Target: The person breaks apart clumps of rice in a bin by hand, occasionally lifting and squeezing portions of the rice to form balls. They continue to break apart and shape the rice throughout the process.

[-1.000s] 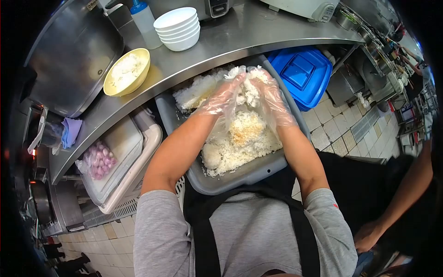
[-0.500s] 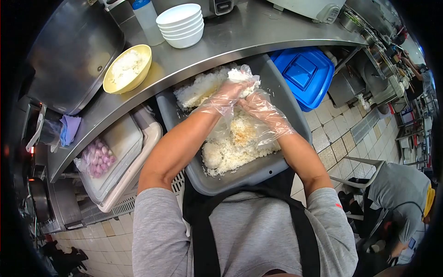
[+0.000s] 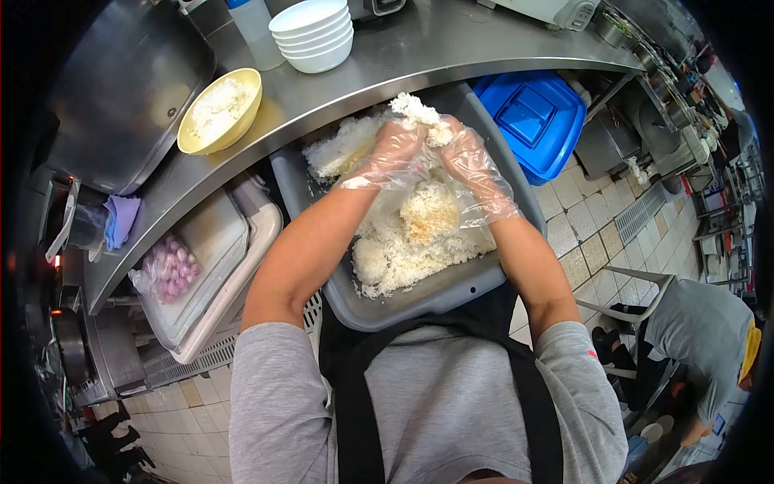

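White rice lies in a grey tub in front of me, with a browner lump of rice on top. Over the far half of the tub, my left hand, in a clear plastic glove, is closed on clumped rice. Close beside it, my right hand, gloved the same way, is closed on the same white clump, which sticks up between the two hands. More pale rice sits at the tub's far left.
A steel counter curves behind the tub, bearing a yellow bowl of rice, stacked white bowls and a bottle. A blue lid lies right. Trays with a bag of shallots are at left. A person sits at right.
My hands have moved slightly apart, and the clump between them now shows more. The browner lump is more exposed. The seated person's arm has shifted a little.
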Motion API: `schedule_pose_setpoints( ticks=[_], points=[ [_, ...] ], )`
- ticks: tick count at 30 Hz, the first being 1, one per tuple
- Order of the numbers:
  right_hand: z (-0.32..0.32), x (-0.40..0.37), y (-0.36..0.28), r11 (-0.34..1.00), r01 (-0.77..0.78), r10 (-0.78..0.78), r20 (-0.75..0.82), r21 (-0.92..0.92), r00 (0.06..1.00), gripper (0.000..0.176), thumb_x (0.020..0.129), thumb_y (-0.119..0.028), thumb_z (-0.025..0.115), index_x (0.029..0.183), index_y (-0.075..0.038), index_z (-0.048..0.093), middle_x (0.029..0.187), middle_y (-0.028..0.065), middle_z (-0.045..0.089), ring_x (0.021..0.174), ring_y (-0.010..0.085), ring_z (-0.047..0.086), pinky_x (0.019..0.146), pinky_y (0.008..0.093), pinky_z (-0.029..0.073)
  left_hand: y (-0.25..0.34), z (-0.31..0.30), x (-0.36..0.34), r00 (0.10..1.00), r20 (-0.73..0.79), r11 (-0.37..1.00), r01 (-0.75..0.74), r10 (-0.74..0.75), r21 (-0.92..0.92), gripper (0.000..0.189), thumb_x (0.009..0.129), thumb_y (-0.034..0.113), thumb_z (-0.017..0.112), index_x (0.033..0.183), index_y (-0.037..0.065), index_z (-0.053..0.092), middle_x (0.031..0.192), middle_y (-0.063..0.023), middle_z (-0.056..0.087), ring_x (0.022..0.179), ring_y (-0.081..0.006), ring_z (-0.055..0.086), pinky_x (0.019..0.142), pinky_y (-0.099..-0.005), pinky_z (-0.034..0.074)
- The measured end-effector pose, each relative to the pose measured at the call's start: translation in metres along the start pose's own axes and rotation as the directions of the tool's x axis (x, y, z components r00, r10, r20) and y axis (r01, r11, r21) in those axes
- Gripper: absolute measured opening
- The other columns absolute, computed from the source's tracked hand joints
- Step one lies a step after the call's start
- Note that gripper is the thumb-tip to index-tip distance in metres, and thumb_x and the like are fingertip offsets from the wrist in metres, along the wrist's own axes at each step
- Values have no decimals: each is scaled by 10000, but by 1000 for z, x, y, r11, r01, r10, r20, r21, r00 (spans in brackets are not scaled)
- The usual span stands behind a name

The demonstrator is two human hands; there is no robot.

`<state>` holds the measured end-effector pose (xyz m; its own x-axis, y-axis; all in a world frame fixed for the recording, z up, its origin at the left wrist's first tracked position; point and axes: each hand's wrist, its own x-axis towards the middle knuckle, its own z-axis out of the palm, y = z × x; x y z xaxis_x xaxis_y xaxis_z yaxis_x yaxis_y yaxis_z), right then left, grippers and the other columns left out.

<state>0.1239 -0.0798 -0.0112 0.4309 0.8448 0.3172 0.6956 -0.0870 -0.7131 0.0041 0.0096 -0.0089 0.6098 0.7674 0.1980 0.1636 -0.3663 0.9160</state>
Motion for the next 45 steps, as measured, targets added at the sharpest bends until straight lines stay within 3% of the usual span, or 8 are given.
schedule_pose_setpoints(
  ticks=[6, 8, 13, 19, 25, 32, 39, 45],
  points=[
    [-3, 4, 22, 975, 135, -114, 126, -177, 986, 310, 785, -234, 659, 1041, -74, 591, 837, 117, 647, 772, 255, 631, 692, 349, 479, -3, -23, 12, 957, 255, 987, 111, -138, 116, 272, 772, 192, 617, 969, 5, 605, 863, -69, 638, 771, -183, 587, 720, -317, 484],
    [4, 4, 39, 985, 37, -68, 181, 169, 981, 333, 793, -200, 642, 1092, -73, 566, 796, 90, 628, 729, 209, 621, 662, 327, 476, 17, -35, 8, 909, 396, 971, 34, -128, 236, 359, 765, 247, 643, 1040, 18, 615, 871, -90, 644, 851, -185, 582, 825, -321, 453],
    [-14, 1, 16, 943, -268, 179, 381, 197, 907, 327, 818, -154, 596, 1130, -70, 546, 724, 78, 605, 662, 157, 603, 617, 295, 472, 11, -39, 8, 934, 354, 914, -112, -37, 391, 394, 749, 328, 698, 968, 5, 646, 804, -105, 652, 709, -187, 596, 693, -354, 483],
    [-6, 9, 33, 905, 207, -170, 131, -371, 977, 351, 821, -273, 621, 1051, -11, 592, 829, 209, 641, 781, 338, 630, 713, 412, 493, 23, -47, 11, 928, 248, 815, 92, -279, 572, 462, 697, 411, 697, 974, 43, 669, 982, -175, 663, 936, -328, 624, 826, -385, 470],
    [-10, -5, 22, 917, 73, 11, 207, -393, 978, 415, 791, -358, 645, 1052, -36, 632, 978, 215, 638, 915, 370, 607, 842, 425, 466, 9, -39, 12, 969, 191, 742, -12, -157, 671, 539, 749, 494, 662, 802, -42, 642, 734, -218, 625, 697, -344, 609, 679, -416, 474],
    [-18, -10, 1, 820, 206, -6, 352, -534, 936, 402, 773, -389, 655, 1140, -228, 628, 1062, 177, 630, 983, 343, 600, 844, 398, 472, 5, -42, 11, 893, 374, 735, -77, -249, 673, 363, 749, 214, 632, 1067, 39, 621, 1017, -184, 643, 964, -328, 600, 846, -366, 466],
    [36, -9, -29, 760, 419, 160, 769, -496, 619, 383, 847, -334, 586, 1211, -217, 568, 1040, 156, 642, 925, 294, 631, 789, 412, 484, -9, -50, 20, 939, 338, 678, -206, -66, 705, 326, 726, 82, 569, 1043, 58, 646, 1030, -180, 642, 1002, -334, 597, 878, -363, 467],
    [111, -23, 42, 991, -104, 8, 753, 80, 658, 290, 894, -223, 498, 1159, -139, 579, 1030, 174, 635, 908, 291, 618, 787, 388, 484, -3, -54, 18, 955, 281, 621, -164, -95, 766, 274, 742, 116, 543, 975, 97, 686, 981, -185, 650, 932, -356, 611, 832, -380, 483]
  ],
)
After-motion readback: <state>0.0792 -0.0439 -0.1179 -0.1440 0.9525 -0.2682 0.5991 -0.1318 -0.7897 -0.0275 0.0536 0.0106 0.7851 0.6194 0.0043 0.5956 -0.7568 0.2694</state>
